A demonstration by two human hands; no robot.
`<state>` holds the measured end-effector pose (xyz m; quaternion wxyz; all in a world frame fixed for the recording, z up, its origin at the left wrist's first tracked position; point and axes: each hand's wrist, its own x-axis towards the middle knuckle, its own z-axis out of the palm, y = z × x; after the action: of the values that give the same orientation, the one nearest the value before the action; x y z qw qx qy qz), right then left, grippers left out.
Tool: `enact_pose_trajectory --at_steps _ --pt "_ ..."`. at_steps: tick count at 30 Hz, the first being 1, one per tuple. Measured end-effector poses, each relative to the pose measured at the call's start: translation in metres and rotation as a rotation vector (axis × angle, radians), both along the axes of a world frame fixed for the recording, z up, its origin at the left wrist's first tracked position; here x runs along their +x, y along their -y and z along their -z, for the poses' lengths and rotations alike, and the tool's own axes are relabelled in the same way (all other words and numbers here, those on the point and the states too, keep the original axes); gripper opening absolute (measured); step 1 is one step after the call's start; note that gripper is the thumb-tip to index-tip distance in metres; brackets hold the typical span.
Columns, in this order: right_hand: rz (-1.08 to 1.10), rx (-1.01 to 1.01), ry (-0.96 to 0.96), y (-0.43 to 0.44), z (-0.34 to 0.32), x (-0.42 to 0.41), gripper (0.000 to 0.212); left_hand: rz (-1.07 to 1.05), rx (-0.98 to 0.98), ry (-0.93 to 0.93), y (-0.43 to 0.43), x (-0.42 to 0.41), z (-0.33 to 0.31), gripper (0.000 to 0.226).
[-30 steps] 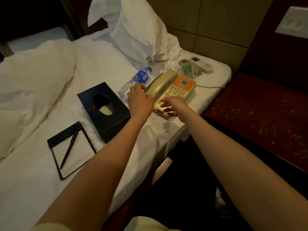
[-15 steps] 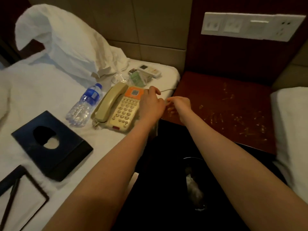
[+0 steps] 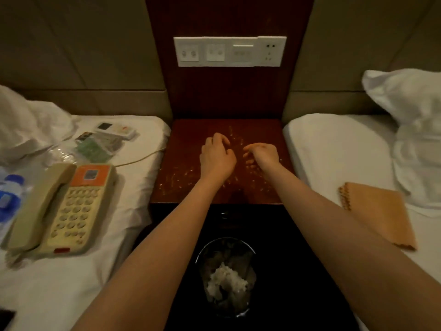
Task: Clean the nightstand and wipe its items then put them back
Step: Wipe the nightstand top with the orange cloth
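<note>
The dark red nightstand top lies between two beds and is strewn with small pale scraps. My left hand and my right hand hover side by side over its middle, fingers curled down toward the scraps. Whether either hand pinches a scrap is too small to tell. On the left bed lie the beige telephone with its orange label, a water bottle, a white remote and green packets.
A round bin holding crumpled white paper stands on the floor in front of the nightstand. An orange-brown pad or cloth lies on the right bed, below a pillow. A white switch panel is on the wall above. The phone cord trails toward the nightstand.
The view has swung right from the left bed to face the nightstand. Both hands left the telephone and now sit over the nightstand top.
</note>
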<state>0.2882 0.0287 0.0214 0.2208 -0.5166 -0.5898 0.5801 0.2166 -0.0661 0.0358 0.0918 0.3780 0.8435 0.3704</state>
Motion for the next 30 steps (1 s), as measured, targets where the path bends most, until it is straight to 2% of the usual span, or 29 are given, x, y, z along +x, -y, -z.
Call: enact_pose_trajectory --at_steps 5,14,22,24,27,30 --pt "0.121 0.017 0.019 -0.025 -0.001 0.054 0.026 0.115 0.017 0.046 -0.037 0.037 0.003 0.022" --pt "0.311 -0.031 0.006 -0.026 0.000 0.139 0.014 0.285 -0.019 0.047 -0.074 0.105 0.007 0.023" --pt "0.471 0.001 0.125 -0.027 0.001 0.220 0.009 0.481 -0.039 0.094 -0.092 0.163 0.015 0.025" --pt "0.522 0.047 0.201 -0.031 0.008 0.235 0.011 0.517 -0.057 0.111 -0.096 0.172 0.019 0.023" --pt "0.529 0.179 0.487 -0.032 0.021 0.250 0.012 0.538 -0.091 0.123 -0.100 0.178 0.028 0.022" --pt "0.486 0.220 0.715 -0.033 0.030 0.256 0.034 0.541 -0.133 0.119 -0.103 0.179 0.038 0.022"
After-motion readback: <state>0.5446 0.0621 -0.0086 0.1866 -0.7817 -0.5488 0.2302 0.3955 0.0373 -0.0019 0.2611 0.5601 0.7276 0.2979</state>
